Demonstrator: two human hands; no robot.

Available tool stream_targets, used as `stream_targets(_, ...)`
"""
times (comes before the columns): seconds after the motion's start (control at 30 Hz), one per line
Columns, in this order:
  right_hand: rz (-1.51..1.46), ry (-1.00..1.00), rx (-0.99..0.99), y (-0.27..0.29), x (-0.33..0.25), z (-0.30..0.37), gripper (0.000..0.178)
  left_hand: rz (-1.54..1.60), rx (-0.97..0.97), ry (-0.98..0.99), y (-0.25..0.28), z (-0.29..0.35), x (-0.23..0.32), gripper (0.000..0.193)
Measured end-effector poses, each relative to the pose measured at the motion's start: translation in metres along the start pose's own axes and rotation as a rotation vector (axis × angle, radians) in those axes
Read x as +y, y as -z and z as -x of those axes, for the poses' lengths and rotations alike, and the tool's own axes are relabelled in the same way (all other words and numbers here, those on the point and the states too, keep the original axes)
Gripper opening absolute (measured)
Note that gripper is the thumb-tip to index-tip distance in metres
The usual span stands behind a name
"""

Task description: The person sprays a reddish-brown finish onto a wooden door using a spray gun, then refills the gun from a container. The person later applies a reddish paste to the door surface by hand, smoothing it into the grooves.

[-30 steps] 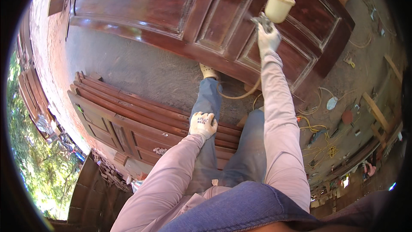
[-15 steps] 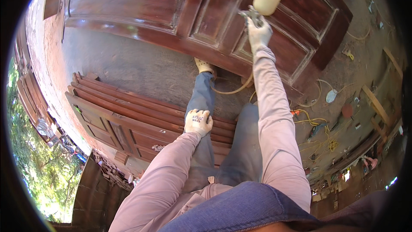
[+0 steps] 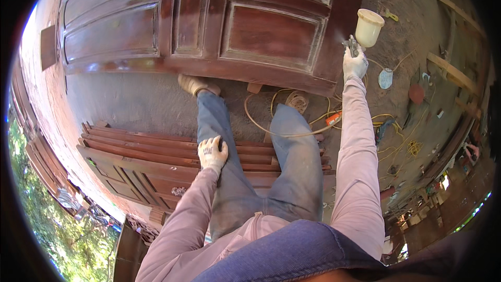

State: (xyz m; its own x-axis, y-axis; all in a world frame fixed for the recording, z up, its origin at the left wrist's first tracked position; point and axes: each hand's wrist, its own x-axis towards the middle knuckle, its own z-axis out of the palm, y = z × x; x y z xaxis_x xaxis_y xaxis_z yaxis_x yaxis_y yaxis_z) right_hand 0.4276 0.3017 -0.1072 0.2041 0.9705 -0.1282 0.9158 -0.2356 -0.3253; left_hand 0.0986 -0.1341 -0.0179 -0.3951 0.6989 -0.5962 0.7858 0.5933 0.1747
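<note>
My gloved right hand (image 3: pixel 355 65) is closed round a spray gun (image 3: pixel 354 47) with a cream paint cup (image 3: pixel 369 28) on top. The gun is at the right end of a large dark red-brown panelled door (image 3: pixel 271 36), with a faint mist by its nozzle. A tan hose (image 3: pixel 292 134) loops across in front of my legs toward my right arm, which hides part of it. My gloved left hand (image 3: pixel 212 154) rests on my left thigh, fingers stretched out and holding nothing.
A stack of brown wooden panels (image 3: pixel 141 149) lies behind my left leg. Yellow cords (image 3: pixel 386 120), an orange connector (image 3: pixel 333 118), a coiled hose (image 3: pixel 297 102) and a pale blue mask (image 3: pixel 385 78) litter the ground. Wooden battens (image 3: pixel 453 70) lie at far right.
The spray gun has moved rightward from over the door's panels to its right end. I have shifted right, with my legs wider apart. My left hand stays on my thigh.
</note>
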Motion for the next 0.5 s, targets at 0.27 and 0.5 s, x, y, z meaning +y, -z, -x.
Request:
stream_targets(0.27,0.004,0.049,-0.052,-0.002,-0.002,0.040,0.042,0.093,-0.300,0.608,0.031,0.040,-0.016,0.098)
stream_targets(0.5,-0.386,0.024,-0.262,-0.086,-0.184,0.113,0.038,-0.006,-0.319,0.483,0.052,0.010,-0.056,0.066)
